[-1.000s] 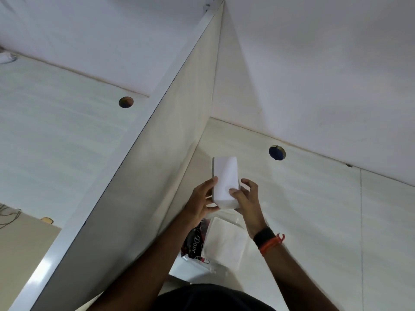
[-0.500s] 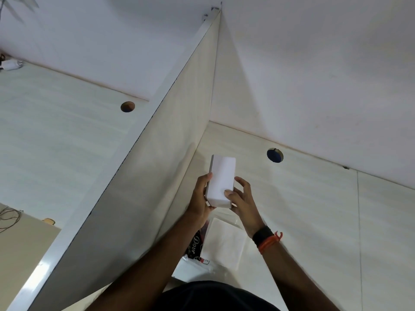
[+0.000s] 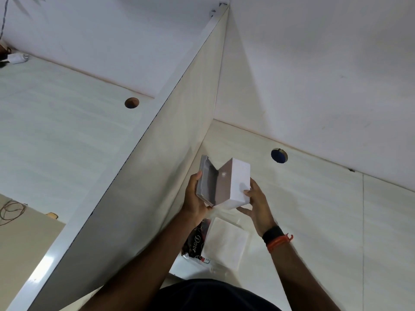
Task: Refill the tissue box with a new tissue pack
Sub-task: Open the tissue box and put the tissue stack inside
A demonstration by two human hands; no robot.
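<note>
Two hands working above a pale desk (image 3: 314,221), close to its left edge where an upright divider panel (image 3: 157,176) is rising. Sitting well back toward the desk's far edge, a round cable hole (image 3: 279,155), playing no part. Hanging in the air over the desk, a white tissue box (image 3: 235,182), hinged wide so that its two halves are forming a V, long axis running away from the body toward the far edge. Lying flat on the desk directly beneath and nearer the body, a tissue pack (image 3: 225,242) in clear wrap, its long axis running roughly the same way as the box, a dark printed wrapper (image 3: 195,241) resting just beside its left side. Clasping the grey lid half from the left, the left hand (image 3: 194,198), thumb up along the lid's outer face. Cupping the white body half from the right and below, the right hand (image 3: 256,200), fingers (image 3: 246,192) pressing on the white face. Judging from this: both hands being occupied, one needing to let go before reaching down; right hand looking slightly nearer the pack, which is waiting straight below, toward the desk's near edge. Box interior looking empty, though partly in shadow.
</note>
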